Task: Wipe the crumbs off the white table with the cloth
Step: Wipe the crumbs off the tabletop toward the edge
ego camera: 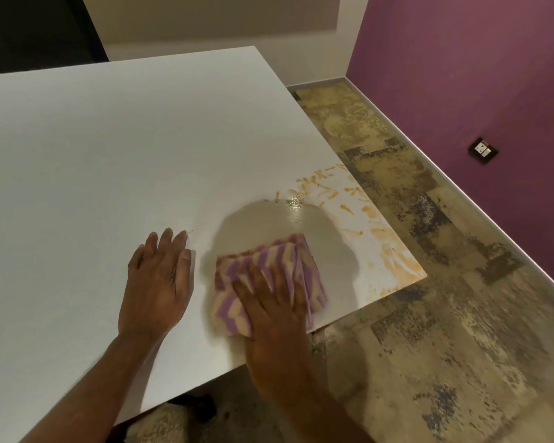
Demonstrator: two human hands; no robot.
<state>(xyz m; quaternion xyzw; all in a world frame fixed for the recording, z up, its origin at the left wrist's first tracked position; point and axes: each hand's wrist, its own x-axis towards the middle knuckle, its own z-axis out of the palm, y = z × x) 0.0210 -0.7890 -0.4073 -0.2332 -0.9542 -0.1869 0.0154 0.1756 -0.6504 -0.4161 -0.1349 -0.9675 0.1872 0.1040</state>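
A purple and cream zigzag cloth (pixel 288 263) lies bunched on the white table (pixel 93 148) near its front right corner. My right hand (pixel 269 311) presses flat on the cloth's near half, fingers spread over it; the hand is blurred. My left hand (pixel 157 276) rests palm down on the bare table just left of the cloth, fingers together. Orange crumbs and smears (pixel 349 199) cover the table's right corner beyond and to the right of the cloth. A wet sheen (pixel 295 212) shows just past the cloth.
The table's right edge (pixel 327 145) and front edge drop to a mottled brown floor (pixel 429 314). A purple wall (pixel 493 75) with a socket plate (pixel 483 150) stands at the right. A cream wall runs behind the table.
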